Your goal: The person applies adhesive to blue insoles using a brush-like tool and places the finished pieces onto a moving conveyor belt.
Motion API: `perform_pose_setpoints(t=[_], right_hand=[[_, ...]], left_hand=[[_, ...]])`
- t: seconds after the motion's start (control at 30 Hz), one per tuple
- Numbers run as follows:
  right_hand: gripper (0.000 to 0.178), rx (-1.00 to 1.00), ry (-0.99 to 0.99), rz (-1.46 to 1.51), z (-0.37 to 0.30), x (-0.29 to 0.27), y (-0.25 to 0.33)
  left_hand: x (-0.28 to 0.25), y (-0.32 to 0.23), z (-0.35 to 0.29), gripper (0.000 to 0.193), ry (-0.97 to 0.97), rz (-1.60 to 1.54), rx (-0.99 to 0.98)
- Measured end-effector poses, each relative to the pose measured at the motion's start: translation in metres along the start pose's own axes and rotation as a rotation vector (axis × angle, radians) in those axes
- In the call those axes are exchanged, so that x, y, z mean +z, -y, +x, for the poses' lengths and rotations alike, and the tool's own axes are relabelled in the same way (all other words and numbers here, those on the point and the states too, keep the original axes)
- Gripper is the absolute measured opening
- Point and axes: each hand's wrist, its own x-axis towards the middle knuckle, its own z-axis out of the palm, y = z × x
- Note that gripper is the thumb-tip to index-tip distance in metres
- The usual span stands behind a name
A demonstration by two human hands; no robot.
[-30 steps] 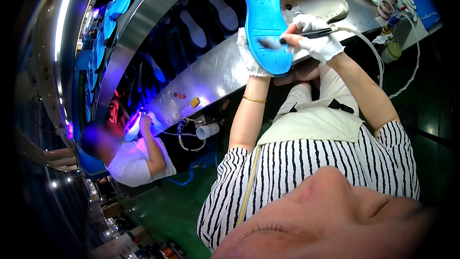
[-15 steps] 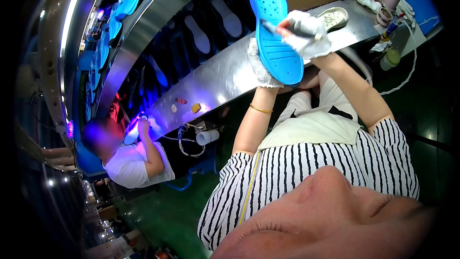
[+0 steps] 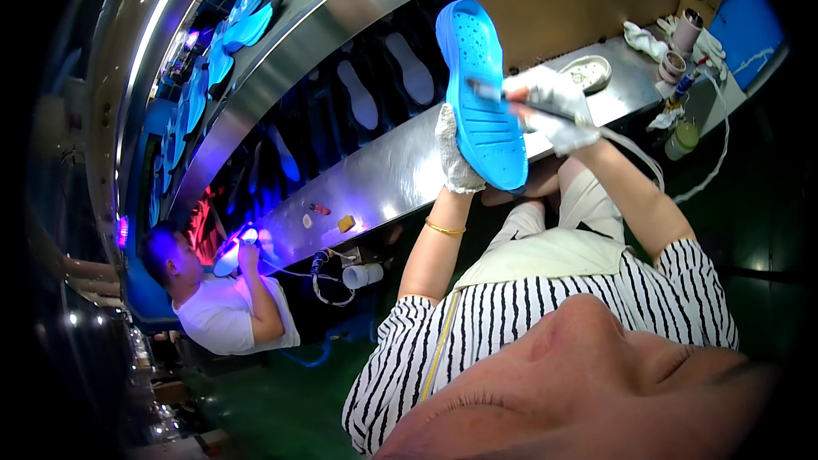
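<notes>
My left hand (image 3: 457,153), in a white knit glove, grips a bright blue shoe sole (image 3: 490,132) from its left side and underneath; the fingers behind the sole are hidden. The sole is tilted up, its inner face towards me, with small holes in the upper part and grooves across the lower part. My right hand (image 3: 558,106), gloved too with some fingertips bare, is closed round a thin brush (image 3: 487,90). Motion blurs the brush, and its dark tip lies over the middle of the sole; whether it touches cannot be told.
Beyond the sole runs a metal ledge (image 3: 383,175), with a conveyor carrying grey soles (image 3: 409,68) behind it. A cream shoe (image 3: 588,74) rests at right, near tape rolls (image 3: 673,66) and a greenish jar (image 3: 682,140). At left, a co-worker (image 3: 234,307) in white handles a lit sole.
The sole and both hands appear lower in the picture, as does the surrounding scene. Across the sole, the brush has shifted slightly. The grey soles on the conveyor have also shifted.
</notes>
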Motion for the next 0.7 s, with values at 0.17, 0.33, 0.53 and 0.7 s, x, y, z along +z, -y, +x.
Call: perform_pose_setpoints(t=[0.17, 0.33, 0.53, 0.7], right_hand=[[0.020, -0.067, -0.013, -0.013, 0.022, -0.016, 0.031], [0.019, -0.563, -0.022, -0.605, 0.053, -0.026, 0.054], [0.022, -0.440, -0.109, -0.431, 0.031, -0.040, 0.090], [0.023, -0.402, -0.135, -0.479, 0.018, -0.045, 0.080]], left_hand=[[0.014, -0.020, 0.003, 0.080, -0.015, 0.291, 0.003], [0.059, -0.044, 0.016, 0.077, 0.040, 0.388, 0.138], [0.133, -0.142, 0.112, 0.077, 0.496, 0.434, 0.067], [0.152, -0.207, 0.230, 0.047, -0.376, 1.953, 0.738]])
